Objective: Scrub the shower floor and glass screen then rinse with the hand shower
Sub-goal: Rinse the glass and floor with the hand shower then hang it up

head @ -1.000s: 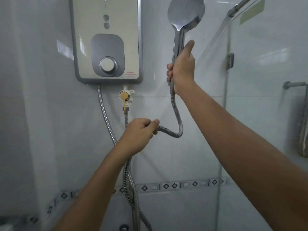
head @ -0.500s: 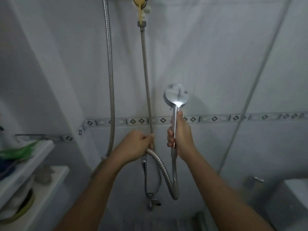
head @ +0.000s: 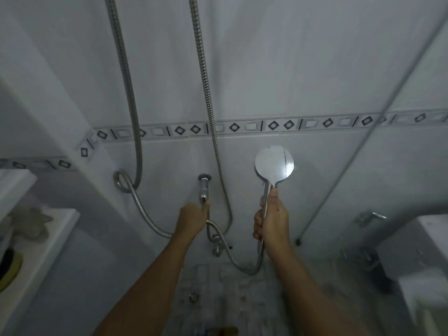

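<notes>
Hand shower (head: 274, 163) held upright.
Right hand (head: 272, 221) clamps its handle (head: 266, 190); left hand (head: 192, 219) curls at the wall tap (head: 204, 187), grip unclear.

The tiled shower floor (head: 232, 282) has a round drain (head: 194, 297) set in it.

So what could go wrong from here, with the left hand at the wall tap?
1. The right hand holds the hand shower head up, apparently facing the wall; if the left hand opens the wall tap, spray may miss the floor and splash back.
2. The hose loops near the lower fitting and might snag when pulled.
</notes>
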